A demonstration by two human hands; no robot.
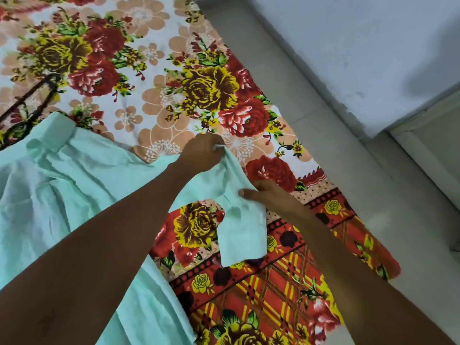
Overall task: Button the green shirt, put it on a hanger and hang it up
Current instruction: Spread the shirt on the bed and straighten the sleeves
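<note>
The pale green shirt (74, 185) lies spread over the floral bedsheet, its collar (53, 131) toward the upper left. One sleeve (239, 220) stretches to the right, its cuff hanging toward me. My left hand (202, 151) pinches the sleeve's upper edge. My right hand (268, 195) grips the same sleeve a little lower, thumb on top of the cloth. A dark hanger (32, 100) lies on the sheet at the far left, partly hidden under the collar. No buttons are visible.
The floral bedsheet (199, 90) covers the bed and drapes over its right edge. Beyond that edge are a grey floor (336, 135) and a pale wall (373, 46) with a door frame at the right.
</note>
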